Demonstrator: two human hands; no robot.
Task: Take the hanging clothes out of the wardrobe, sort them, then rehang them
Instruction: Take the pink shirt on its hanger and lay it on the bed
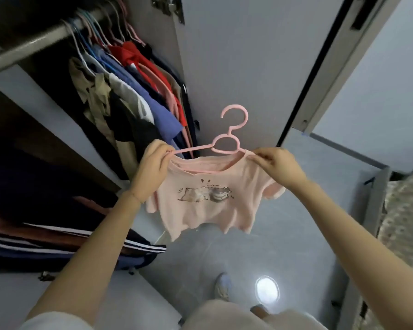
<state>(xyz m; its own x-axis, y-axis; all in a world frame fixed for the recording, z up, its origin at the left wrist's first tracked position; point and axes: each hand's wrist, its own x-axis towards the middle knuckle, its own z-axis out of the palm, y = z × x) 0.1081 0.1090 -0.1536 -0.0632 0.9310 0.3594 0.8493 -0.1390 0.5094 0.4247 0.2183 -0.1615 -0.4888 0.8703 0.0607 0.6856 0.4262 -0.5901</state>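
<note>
While in two hands [153, 164] [280, 166], one shirt [200, 210]

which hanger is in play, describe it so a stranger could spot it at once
Look in front of the open pale wardrobe door, right of the rail of hanging clothes. There the left hand and right hand each grip one end of a pink hanger carrying a pink t-shirt with a cartoon print. Unlike the others, it is off the rail, hook free in the air.
</note>
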